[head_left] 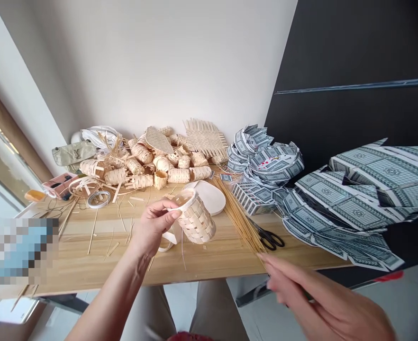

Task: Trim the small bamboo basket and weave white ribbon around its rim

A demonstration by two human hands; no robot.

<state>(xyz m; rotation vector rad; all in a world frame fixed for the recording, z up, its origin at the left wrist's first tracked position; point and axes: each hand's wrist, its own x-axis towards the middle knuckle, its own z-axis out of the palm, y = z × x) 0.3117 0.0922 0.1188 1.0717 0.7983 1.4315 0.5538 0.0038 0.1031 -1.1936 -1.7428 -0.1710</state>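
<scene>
My left hand [159,220] pinches the rim of a small woven basket [197,222] of pale wood strips. The basket is tilted on its side above the table, its mouth toward my left hand. A thin thread [183,251] hangs down below it. To the right, off the table's front edge, my right hand [301,289] is raised and slightly blurred. Its thumb and fingers are pressed together; anything between them is too small to make out. Black-handled scissors [271,238] lie just beyond it, beside a bundle of thin brown sticks [235,215].
Many woven baskets [141,154] are heaped at the back of the wooden table [116,265]. Behind my basket lies a white round disc [216,199]. Folded playing-card pieces [340,203] fill the right side. A tape roll [98,199] and strip scraps lie left.
</scene>
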